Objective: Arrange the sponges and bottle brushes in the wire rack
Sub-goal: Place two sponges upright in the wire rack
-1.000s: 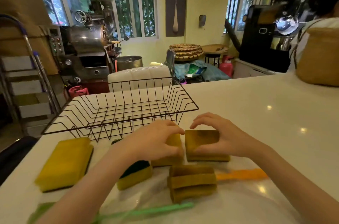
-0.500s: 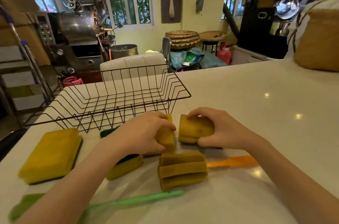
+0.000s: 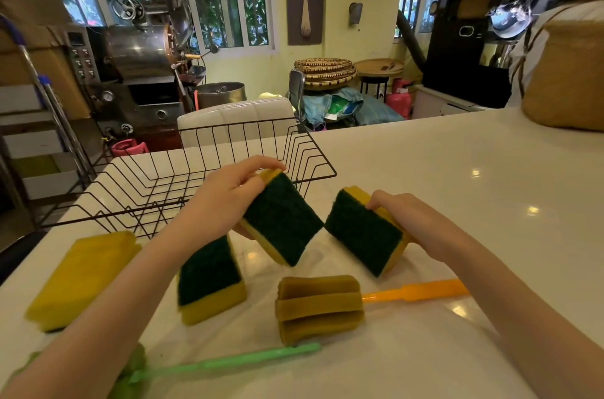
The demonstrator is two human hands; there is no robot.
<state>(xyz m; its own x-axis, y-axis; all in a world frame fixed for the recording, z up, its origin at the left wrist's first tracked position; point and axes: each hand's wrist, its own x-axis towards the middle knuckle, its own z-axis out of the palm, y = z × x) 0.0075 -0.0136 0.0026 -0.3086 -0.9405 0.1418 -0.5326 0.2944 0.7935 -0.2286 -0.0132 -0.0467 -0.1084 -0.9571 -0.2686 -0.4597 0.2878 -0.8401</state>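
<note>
The wire rack is sitting empty on the surface. The left hand is gripping one green-faced sponge, the right hand another sponge, both lifted just before it.

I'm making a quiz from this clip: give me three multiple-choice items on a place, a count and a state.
1. Where is the orange brush? A in the rack; B on the counter; C in a hand.
2. How many sponges show? A two; B three; C four.
3. The rack is: A empty; B half full; C full.

B: it lies on the counter.
C: one in the left hand, one in the right hand, two lying flat.
A: only bare wire shows.
</note>
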